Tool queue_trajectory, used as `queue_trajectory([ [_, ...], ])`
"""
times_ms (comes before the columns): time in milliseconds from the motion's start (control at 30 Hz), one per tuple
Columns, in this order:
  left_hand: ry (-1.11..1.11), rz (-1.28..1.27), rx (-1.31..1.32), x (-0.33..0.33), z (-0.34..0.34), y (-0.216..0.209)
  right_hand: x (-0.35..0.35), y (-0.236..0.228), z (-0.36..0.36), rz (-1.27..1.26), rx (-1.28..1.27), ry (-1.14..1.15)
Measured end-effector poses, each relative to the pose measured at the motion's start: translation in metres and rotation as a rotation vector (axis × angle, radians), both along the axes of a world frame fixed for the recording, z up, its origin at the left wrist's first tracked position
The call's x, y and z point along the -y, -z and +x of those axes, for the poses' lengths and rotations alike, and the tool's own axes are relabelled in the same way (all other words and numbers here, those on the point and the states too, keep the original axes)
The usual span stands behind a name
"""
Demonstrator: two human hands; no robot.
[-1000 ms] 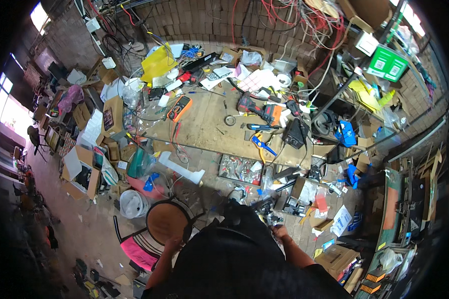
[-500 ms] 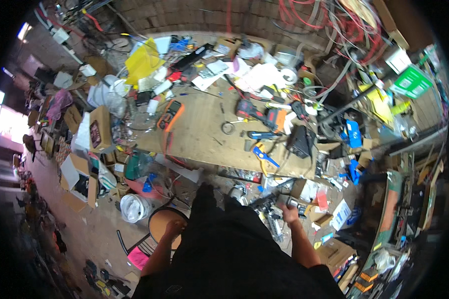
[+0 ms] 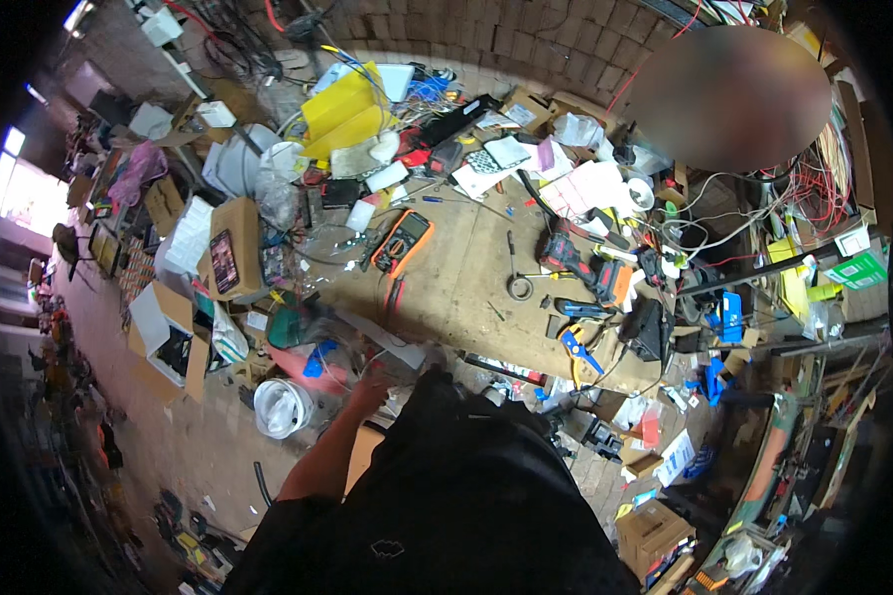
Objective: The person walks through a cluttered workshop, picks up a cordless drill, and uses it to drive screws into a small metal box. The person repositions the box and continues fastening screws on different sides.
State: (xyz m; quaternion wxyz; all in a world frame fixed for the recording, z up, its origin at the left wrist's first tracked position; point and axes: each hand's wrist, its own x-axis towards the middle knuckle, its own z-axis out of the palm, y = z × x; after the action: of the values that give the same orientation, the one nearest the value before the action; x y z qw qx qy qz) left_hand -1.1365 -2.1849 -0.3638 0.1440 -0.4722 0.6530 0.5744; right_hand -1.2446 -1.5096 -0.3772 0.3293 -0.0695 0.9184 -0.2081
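While the left hand point(image 3: 371, 386) hangs short of the desk point(image 3: 451, 288), the white angled strip point(image 3: 394, 344) lies just ahead of it, slightly right, long axis slanting from far left to near right. Left hand's nearer; right hand's out of sight. Blurred fingers, can't tell if apart or closed. Orange multimeter point(image 3: 404, 243) sits farther ahead.

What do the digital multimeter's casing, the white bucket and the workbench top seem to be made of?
Digital multimeter casing: probably moulded plastic or rubber, with a bright, even orange surround.
White bucket: likely smooth plastic, given its uniform colour and rounded wall.
Workbench top: perhaps matte wooden board, from its tan, stained surface.
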Motion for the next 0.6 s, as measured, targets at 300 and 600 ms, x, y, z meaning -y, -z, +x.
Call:
queue_trajectory([
  [300,-0.043,0.361,0.088,0.062,0.047,0.052,0.2,-0.163,-0.122,-0.366,-0.029,0.507],
  [600,-0.07,0.112,-0.04,0.086,-0.036,0.002,0.165,-0.109,-0.053,-0.094,0.108,0.246],
])
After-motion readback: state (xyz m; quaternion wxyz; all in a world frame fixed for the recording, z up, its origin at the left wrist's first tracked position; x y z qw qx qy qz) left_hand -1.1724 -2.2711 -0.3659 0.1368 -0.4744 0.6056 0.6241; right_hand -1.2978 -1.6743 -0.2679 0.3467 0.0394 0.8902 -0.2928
